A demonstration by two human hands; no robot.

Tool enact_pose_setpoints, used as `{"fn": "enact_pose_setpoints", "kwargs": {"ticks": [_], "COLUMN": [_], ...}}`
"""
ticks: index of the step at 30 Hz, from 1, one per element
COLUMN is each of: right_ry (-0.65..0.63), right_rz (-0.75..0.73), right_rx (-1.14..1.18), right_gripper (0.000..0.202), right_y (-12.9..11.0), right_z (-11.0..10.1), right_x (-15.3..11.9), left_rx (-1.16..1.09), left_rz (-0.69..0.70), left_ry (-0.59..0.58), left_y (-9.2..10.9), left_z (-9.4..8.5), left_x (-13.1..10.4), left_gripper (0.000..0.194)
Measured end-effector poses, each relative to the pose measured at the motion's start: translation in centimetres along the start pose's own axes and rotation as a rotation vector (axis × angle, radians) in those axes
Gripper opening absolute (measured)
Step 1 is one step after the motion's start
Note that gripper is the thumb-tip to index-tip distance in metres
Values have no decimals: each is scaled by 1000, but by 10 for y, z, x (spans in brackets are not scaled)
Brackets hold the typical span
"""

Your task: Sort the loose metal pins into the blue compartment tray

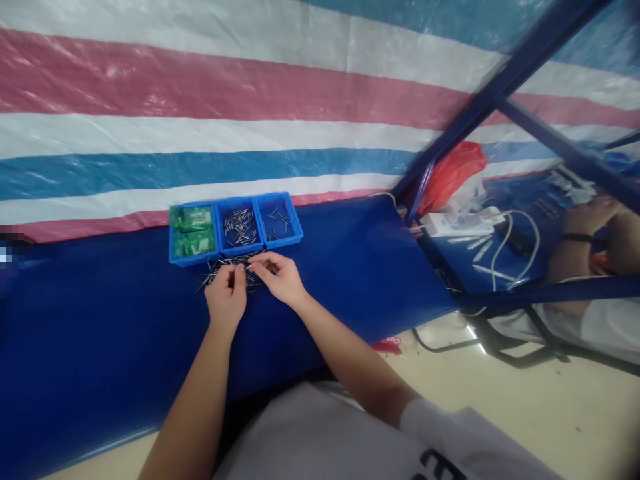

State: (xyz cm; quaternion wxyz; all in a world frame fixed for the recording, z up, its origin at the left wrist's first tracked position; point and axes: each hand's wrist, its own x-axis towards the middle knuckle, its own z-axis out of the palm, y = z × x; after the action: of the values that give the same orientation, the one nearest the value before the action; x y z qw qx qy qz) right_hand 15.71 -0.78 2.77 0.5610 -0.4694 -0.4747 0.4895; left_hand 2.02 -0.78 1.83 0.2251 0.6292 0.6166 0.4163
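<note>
My left hand point(226, 297) and my right hand point(280, 277) meet fingertip to fingertip over a loose pile of thin metal pins point(216, 267) on the blue tabletop. Both are closed in a pinch. A small shiny metal piece point(249, 267) shows between the fingertips; its full shape is hidden. Just behind the pile, three blue bins stand side by side. The left bin point(173, 248) holds green packets point(196, 230), the middle bin point(244, 251) a heap of metal pins point(240, 227), and the right bin point(296, 223) several scattered pins point(280, 217).
A striped plastic sheet point(210, 87) hangs behind the blue table point(360, 267). Blue metal frame bars point(463, 107) rise on the right. Past them are a red bag point(453, 173), a white power strip point(463, 221), cables, and another person's arm point(575, 247).
</note>
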Motion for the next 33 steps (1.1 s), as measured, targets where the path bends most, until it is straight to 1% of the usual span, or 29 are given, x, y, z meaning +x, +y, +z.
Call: {"fn": "enact_pose_setpoints", "kwargs": {"ticks": [10, 25, 33], "right_ry": [-12, -14, -26], "right_rz": [-4, -23, -38], "right_rx": [-34, -79, -82], "right_gripper": [23, 20, 18], "right_y": [0, 1, 2], "right_z": [0, 1, 1], "right_x": [-1, -1, -2], "left_rx": [12, 41, 32], "left_rz": [-8, 4, 1], "left_ry": [-16, -31, -34], "left_y": [-1, -6, -4], "left_z": [0, 1, 1], "left_x": [0, 1, 1], "left_gripper": [25, 23, 23]}}
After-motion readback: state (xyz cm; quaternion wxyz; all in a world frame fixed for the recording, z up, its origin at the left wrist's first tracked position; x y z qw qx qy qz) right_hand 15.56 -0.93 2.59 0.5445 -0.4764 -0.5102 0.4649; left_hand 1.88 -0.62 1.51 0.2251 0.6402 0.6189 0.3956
